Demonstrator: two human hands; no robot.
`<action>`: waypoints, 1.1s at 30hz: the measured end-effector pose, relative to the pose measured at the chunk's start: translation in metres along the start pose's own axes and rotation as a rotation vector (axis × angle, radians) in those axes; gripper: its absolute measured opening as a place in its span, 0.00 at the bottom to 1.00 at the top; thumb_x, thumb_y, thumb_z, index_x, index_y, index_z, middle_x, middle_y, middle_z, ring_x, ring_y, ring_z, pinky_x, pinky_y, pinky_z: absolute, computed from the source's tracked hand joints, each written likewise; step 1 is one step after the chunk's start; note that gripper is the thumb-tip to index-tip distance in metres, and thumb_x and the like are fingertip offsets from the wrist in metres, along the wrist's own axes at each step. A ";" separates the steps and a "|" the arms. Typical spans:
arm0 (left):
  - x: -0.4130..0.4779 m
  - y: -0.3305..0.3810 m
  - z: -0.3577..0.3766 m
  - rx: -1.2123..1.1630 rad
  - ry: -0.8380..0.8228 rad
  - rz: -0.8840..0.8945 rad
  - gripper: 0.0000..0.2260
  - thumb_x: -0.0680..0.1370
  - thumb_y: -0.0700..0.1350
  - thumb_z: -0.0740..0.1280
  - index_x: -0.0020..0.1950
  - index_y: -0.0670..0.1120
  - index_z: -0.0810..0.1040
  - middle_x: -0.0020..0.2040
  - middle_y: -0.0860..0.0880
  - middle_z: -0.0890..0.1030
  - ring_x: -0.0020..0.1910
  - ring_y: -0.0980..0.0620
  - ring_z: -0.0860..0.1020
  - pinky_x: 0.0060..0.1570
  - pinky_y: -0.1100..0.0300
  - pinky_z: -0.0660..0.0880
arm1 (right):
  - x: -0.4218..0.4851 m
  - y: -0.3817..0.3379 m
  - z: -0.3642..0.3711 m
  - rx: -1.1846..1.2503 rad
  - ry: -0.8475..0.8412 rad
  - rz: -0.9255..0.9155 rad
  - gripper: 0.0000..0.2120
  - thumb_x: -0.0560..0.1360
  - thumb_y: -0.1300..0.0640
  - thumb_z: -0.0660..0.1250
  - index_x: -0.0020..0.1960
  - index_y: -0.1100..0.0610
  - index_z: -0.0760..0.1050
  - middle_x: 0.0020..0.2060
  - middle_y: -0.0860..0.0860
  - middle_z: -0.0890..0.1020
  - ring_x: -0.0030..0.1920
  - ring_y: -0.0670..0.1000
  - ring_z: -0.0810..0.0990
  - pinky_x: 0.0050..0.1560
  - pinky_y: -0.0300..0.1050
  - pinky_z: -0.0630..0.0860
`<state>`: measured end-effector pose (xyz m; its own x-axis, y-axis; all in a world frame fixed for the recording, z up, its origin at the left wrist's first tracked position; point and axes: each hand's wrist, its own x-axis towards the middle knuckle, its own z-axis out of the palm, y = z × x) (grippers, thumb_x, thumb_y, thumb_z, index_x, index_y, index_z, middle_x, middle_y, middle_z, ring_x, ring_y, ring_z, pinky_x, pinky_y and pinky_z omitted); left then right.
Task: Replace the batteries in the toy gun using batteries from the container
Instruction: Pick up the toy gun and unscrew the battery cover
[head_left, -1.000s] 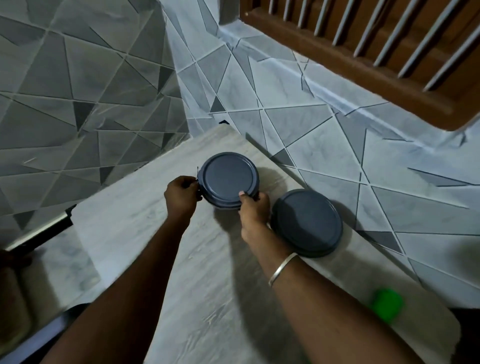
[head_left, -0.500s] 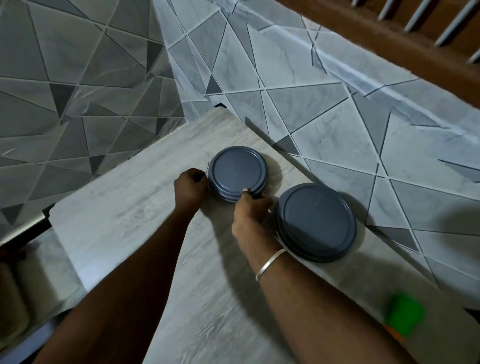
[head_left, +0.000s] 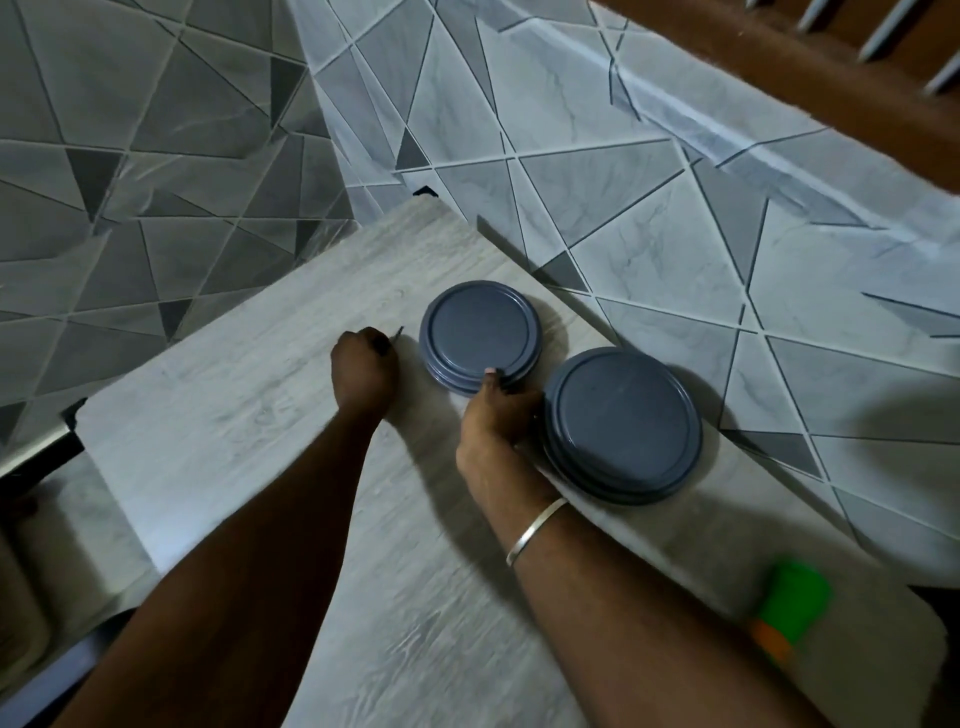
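Head view: your left hand (head_left: 363, 364) has come off the small container (head_left: 480, 332) at frame centre and sits just beside it, fingers curled. Whether they hold the thin sliver there, I cannot tell. Your right hand (head_left: 496, 410) still grips its near rim, thumb on the lid. The lid is still on, so no batteries yet. The green toy (head_left: 789, 597) lies lower right.

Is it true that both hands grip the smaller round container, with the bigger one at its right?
Not quite. In the head view only the right hand grips the smaller round container; the left hand sits apart from it, curled round a thin pointed item. The bigger container is at its right.
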<state>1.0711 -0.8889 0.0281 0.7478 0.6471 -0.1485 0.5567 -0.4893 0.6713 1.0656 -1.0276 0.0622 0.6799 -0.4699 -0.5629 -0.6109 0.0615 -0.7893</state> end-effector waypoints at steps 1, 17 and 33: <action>0.000 0.002 -0.001 0.002 -0.006 -0.003 0.08 0.78 0.40 0.66 0.48 0.39 0.84 0.49 0.38 0.83 0.51 0.39 0.81 0.49 0.52 0.76 | -0.003 0.000 0.000 -0.010 -0.012 0.007 0.33 0.76 0.52 0.71 0.73 0.68 0.63 0.69 0.65 0.72 0.68 0.64 0.72 0.65 0.54 0.70; -0.122 0.049 -0.087 -0.432 0.194 0.100 0.07 0.81 0.46 0.67 0.54 0.46 0.82 0.51 0.51 0.82 0.50 0.55 0.78 0.51 0.59 0.73 | -0.094 -0.016 -0.102 0.085 -0.370 -0.082 0.13 0.79 0.52 0.66 0.62 0.52 0.72 0.62 0.52 0.77 0.57 0.50 0.79 0.63 0.54 0.77; -0.273 0.086 -0.224 -0.560 0.015 0.310 0.08 0.78 0.49 0.68 0.49 0.48 0.84 0.45 0.51 0.85 0.47 0.49 0.82 0.51 0.53 0.79 | -0.252 -0.024 -0.227 0.289 -0.376 -0.386 0.07 0.76 0.57 0.66 0.54 0.55 0.78 0.43 0.46 0.80 0.43 0.45 0.77 0.58 0.57 0.78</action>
<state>0.8337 -0.9769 0.2894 0.8363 0.5348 0.1208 0.0393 -0.2783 0.9597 0.8175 -1.1103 0.2787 0.9591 -0.1657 -0.2294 -0.1929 0.2103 -0.9584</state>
